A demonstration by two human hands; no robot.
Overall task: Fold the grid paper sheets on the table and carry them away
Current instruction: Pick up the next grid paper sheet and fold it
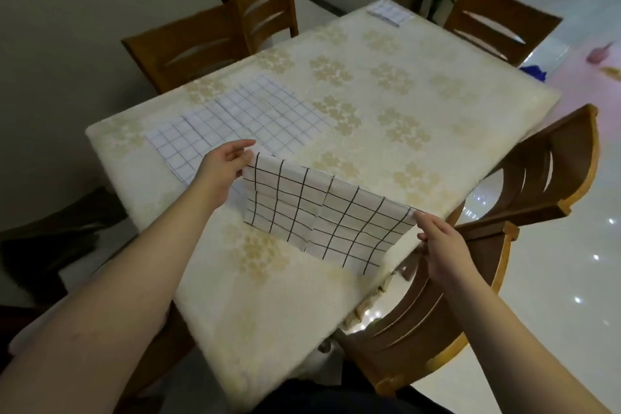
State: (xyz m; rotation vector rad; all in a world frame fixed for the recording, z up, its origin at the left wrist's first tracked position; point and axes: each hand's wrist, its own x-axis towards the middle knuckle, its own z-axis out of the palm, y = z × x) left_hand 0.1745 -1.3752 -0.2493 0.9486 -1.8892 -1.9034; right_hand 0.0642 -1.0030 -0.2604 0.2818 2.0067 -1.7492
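Mid-task, my read: one sheet in hand, partly folded, two more to deal with.

Black-grid sheet (322, 215) is lifted off the table (386, 54), held up over the near right edge. Left hand (224, 163) pinches its upper left corner, fingers fairly straight with the thumb behind the paper. Right hand (440, 239) pinches the upper right corner, fingertips on the sheet's top edge. The sheet hangs between them, lower edge touching or just above the tablecloth, can't tell which. Crease lines show across it, so it looks like it has at least one fold in it; the fold count isn't readable.

Left to do, judging by layout:
- Blue-grid sheet (235, 124) lies flat and unfolded near the near left corner, just beyond the left hand.
- A small gridded stack (389, 13) sits at the far right corner, possibly already folded, too small to say.
- Nothing carried away yet as far as visible.

Room and edges:
- Middle and far half of the table is bare cloth, so there's plenty of flat area to lay the sheet down and press a crease.
- Right hand is past the table's right edge, above a chair (447, 296) tucked close. Another chair (551, 171) sits beside it. Lowering the right hand straight down would meet the chair back.
- Chairs on the left side (188, 47) are pushed in, clear of the work.
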